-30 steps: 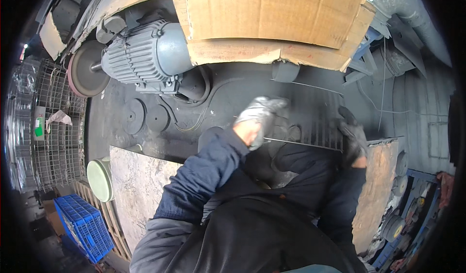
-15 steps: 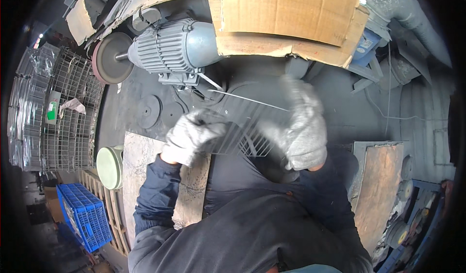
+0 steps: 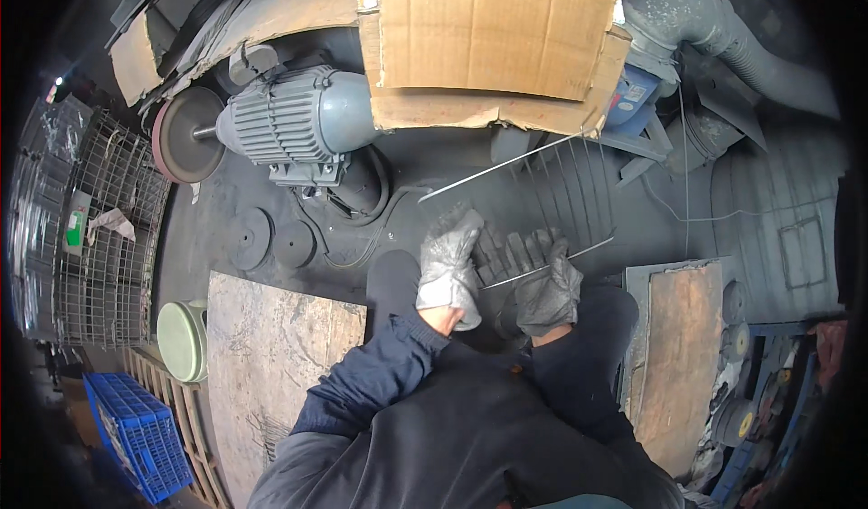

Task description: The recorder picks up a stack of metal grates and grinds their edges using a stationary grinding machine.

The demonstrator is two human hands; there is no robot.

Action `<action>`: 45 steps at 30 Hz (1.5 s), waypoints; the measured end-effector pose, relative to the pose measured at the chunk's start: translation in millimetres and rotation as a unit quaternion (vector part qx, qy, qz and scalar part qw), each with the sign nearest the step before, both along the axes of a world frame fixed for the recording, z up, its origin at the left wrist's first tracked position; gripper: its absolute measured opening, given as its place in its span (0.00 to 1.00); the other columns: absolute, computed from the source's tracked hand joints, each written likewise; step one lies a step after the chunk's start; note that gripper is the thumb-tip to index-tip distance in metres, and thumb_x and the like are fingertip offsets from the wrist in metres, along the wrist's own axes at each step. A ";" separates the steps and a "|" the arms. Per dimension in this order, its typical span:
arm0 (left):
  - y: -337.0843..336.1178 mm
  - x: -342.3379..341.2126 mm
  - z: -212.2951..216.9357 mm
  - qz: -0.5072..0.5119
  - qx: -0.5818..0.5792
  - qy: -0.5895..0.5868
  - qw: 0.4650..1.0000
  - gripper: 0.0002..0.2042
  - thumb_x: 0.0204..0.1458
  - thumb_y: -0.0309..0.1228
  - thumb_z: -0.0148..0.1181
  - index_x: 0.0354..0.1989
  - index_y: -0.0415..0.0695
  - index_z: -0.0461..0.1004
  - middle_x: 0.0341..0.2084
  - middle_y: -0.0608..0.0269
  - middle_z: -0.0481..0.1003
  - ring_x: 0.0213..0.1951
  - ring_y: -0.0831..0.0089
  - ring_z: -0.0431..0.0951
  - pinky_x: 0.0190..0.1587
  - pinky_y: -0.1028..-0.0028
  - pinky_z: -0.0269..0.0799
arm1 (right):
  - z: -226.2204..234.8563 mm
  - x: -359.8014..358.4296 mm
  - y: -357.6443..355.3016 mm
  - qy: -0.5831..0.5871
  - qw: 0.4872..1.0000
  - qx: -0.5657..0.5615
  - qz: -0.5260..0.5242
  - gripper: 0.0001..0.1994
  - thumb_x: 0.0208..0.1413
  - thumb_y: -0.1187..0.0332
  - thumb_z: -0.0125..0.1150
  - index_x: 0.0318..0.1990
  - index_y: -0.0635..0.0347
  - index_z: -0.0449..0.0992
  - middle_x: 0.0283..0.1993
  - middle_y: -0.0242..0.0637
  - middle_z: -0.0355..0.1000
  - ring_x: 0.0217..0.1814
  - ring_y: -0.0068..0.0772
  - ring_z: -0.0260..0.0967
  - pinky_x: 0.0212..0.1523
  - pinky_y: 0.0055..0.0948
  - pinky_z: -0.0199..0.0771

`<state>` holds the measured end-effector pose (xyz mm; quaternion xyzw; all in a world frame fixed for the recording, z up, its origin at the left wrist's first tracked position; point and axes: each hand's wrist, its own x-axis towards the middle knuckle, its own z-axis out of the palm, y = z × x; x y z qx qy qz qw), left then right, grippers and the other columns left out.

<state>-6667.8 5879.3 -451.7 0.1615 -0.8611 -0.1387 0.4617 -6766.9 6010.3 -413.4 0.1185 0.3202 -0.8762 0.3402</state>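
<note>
A flat wire rack (image 3: pixel 503 167) of thin metal bars is held tilted above my lap. Its two bright long edges show clearly, while the thin rods between them are faint. My left hand (image 3: pixel 448 269), in a grey-white work glove, is closed at the rack's left end; the exact grip is partly hidden. Along the near edge, my right hand (image 3: pixel 548 287) in a darker, dirty-looking glove has its fingers around the bar.
Beyond the hands stands a grey electric motor (image 3: pixel 285 116) with a round wheel (image 3: pixel 188 136) on its shaft. Cardboard (image 3: pixel 493 39) hangs ahead. Wooden boards (image 3: pixel 280 346) flank my legs. At left are stacked wire racks (image 3: pixel 104 238), a green stool (image 3: pixel 182 342) and a blue crate (image 3: pixel 145 432).
My hands have come closer together, the left one moving right. The rack has swung to a new slant, its far edge now rising to the right. The whole view has shifted slightly.
</note>
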 end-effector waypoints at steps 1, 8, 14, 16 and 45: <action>0.2 -10.0 -14.5 -0.074 0.332 0.074 0.938 0.14 0.64 0.25 0.53 0.57 0.41 0.72 0.45 0.55 0.79 0.42 0.68 0.81 0.43 0.72 0.77 | -9.0 -11.6 12.0 0.001 1.000 0.000 -0.003 0.19 0.69 0.60 0.56 0.60 0.60 0.70 0.63 0.41 0.67 0.63 0.44 0.68 0.60 0.47 0.74; -46.7 -43.4 -95.9 -0.111 0.571 -0.059 0.811 0.08 0.60 0.31 0.62 0.42 0.41 0.76 0.38 0.62 0.81 0.42 0.71 0.80 0.48 0.73 0.73 | -57.2 -120.5 42.8 0.312 0.868 0.359 0.143 0.24 0.56 0.68 0.70 0.55 0.73 0.71 0.51 0.45 0.75 0.47 0.36 0.75 0.49 0.32 0.78; -47.9 -106.7 -79.2 -0.119 0.605 -0.056 0.785 0.08 0.57 0.34 0.67 0.38 0.48 0.74 0.20 0.64 0.75 0.18 0.72 0.75 0.20 0.69 0.70 | -69.6 -195.8 35.7 0.271 0.891 0.329 0.157 0.16 0.54 0.68 0.73 0.47 0.67 0.79 0.39 0.38 0.79 0.35 0.30 0.76 0.38 0.30 0.78; -49.9 -113.4 -73.9 -0.076 0.650 -0.091 0.751 0.08 0.57 0.34 0.67 0.38 0.47 0.75 0.20 0.63 0.76 0.18 0.72 0.74 0.20 0.69 0.70 | -103.8 -216.1 32.6 0.344 0.842 0.382 0.164 0.16 0.54 0.68 0.72 0.47 0.68 0.79 0.37 0.39 0.79 0.33 0.31 0.76 0.36 0.31 0.78; -125.3 -27.6 -61.2 -0.054 0.621 -0.111 0.774 0.11 0.61 0.37 0.60 0.36 0.41 0.80 0.24 0.60 0.79 0.26 0.73 0.78 0.30 0.70 0.72 | -63.8 -131.9 -81.1 0.296 0.827 0.435 0.198 0.11 0.56 0.65 0.70 0.39 0.65 0.83 0.31 0.32 0.78 0.30 0.26 0.71 0.33 0.31 0.72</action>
